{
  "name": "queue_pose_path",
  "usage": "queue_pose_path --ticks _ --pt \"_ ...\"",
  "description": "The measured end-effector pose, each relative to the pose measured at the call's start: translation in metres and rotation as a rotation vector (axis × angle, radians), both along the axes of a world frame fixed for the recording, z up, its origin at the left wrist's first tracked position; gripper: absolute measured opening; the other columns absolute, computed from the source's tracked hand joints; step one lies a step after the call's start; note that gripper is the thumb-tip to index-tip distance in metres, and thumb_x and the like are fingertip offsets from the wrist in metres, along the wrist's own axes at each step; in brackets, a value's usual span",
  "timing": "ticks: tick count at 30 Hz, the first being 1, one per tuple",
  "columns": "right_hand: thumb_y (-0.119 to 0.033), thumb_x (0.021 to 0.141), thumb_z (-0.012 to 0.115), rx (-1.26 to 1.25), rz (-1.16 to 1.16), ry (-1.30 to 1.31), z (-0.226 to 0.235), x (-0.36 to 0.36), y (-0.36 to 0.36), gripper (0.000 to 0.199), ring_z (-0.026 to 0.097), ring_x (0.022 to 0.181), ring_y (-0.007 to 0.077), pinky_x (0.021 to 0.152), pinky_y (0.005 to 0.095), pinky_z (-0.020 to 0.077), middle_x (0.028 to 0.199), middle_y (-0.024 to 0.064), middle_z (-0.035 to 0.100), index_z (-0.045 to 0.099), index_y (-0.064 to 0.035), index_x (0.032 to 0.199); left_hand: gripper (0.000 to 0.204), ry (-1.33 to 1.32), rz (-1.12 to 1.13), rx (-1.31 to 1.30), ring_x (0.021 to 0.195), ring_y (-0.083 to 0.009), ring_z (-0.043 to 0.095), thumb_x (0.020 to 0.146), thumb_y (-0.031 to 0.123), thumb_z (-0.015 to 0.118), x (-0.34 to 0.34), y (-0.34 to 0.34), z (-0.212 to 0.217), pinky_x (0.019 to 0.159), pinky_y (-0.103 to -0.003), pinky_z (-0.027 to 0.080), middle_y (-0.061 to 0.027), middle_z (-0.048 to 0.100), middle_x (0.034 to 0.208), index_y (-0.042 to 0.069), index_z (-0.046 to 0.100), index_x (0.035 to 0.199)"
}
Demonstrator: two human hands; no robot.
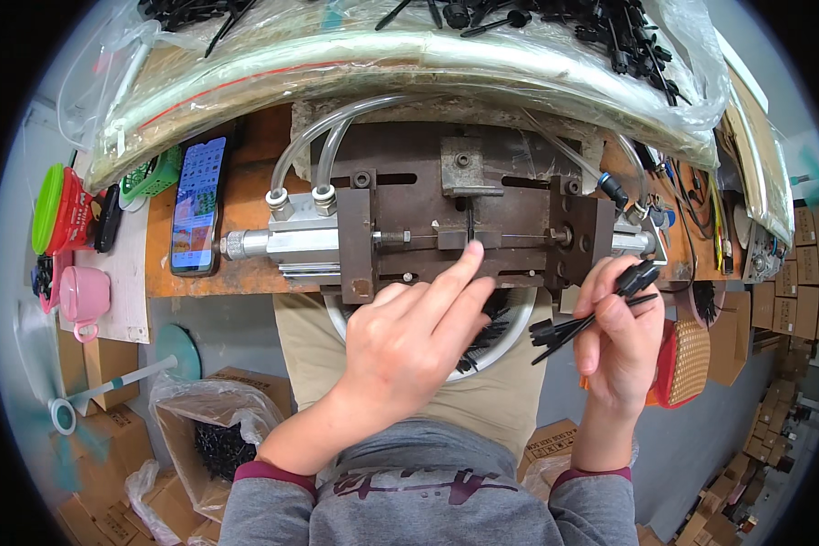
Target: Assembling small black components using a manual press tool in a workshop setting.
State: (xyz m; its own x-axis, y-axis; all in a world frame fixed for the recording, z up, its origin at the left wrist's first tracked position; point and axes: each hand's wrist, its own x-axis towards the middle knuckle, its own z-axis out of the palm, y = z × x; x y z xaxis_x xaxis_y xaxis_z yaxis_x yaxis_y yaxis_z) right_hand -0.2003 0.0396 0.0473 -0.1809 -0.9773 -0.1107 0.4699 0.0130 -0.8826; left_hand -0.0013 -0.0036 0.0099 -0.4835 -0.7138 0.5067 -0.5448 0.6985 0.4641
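My left hand (409, 332) reaches over the front of a brown metal fixture (419, 200). Its index finger stretches out with the tip at the lower end of a thin black plastic piece (470, 217), which stands in a small dark block at the fixture's middle. The other fingers are loosely bent, with nothing visible in them. To the right, my right hand (621, 332) is closed on several black plastic pieces (564, 335) with slim stems and thicker ends. They stick out to both sides of its fingers, in front of the fixture's right end plate (582, 237).
Silver air cylinders (305, 241) with clear hoses flank the fixture. Above it, a plastic-covered shelf (400, 68) holds heaps of black pieces. A phone (198, 205) lies at left, near a pink cup (85, 296). Below are a white-rimmed container (510, 350) and a lined carton (187, 446).
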Motion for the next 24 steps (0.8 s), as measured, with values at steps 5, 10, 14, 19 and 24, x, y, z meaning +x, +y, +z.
queue_pose_path --ticks 5,10,14,19,24 --pt "0.005 0.082 0.068 0.076 0.100 -0.055 -0.004 0.013 0.000 0.014 0.058 0.045 0.0167 0.038 0.0241 0.0453 0.077 0.0171 0.063 0.056 0.0042 0.088 0.040 0.290 -0.366 0.052 0.081 -0.0213 0.070 0.068 0.009 0.080 0.009 0.006 0.011 0.065 -0.029 0.056 -0.0143 0.070 0.109 0.000 0.072 0.106" --pt "0.007 0.084 0.065 0.047 0.151 -0.187 -0.008 0.008 -0.002 0.014 0.059 0.047 0.0180 0.036 0.0227 0.0469 0.082 0.0196 0.063 0.055 0.0040 0.093 0.035 0.282 -0.430 0.158 0.078 -0.0198 0.070 0.067 0.007 0.082 0.019 0.016 0.020 0.063 -0.027 0.056 -0.0104 0.071 0.100 0.002 0.074 0.101" --pt "-0.009 0.092 0.063 -0.070 -0.051 0.004 -0.004 -0.006 -0.002 0.014 0.055 0.049 0.0116 0.041 0.0195 0.0440 0.090 0.0180 0.063 0.056 0.0023 0.095 0.034 0.376 -0.439 0.311 0.078 -0.0201 0.069 0.067 0.008 0.084 0.026 0.022 0.020 0.063 -0.028 0.057 -0.0098 0.070 0.099 0.003 0.074 0.099" --pt "0.002 0.088 0.063 -0.243 -0.268 0.306 -0.007 -0.001 -0.001 0.014 0.065 0.070 0.0184 0.061 0.0267 0.0547 0.109 0.0213 0.061 0.060 0.0046 0.102 0.033 0.168 -0.131 0.033 0.079 -0.0211 0.068 0.064 0.007 0.083 0.015 0.012 0.006 0.068 -0.030 0.055 -0.0128 0.069 0.108 0.000 0.072 0.095" --pt "0.009 0.086 0.062 -0.355 -0.285 0.679 -0.009 0.015 0.003 0.017 0.071 0.082 0.0270 0.072 0.0328 0.0599 0.112 0.0225 0.061 0.062 0.0063 0.103 0.029 -0.025 -0.020 -0.048 0.067 -0.0173 0.065 0.065 0.008 0.080 0.003 0.005 -0.008 0.058 -0.027 0.049 -0.0133 0.067 0.120 0.000 0.070 0.092"
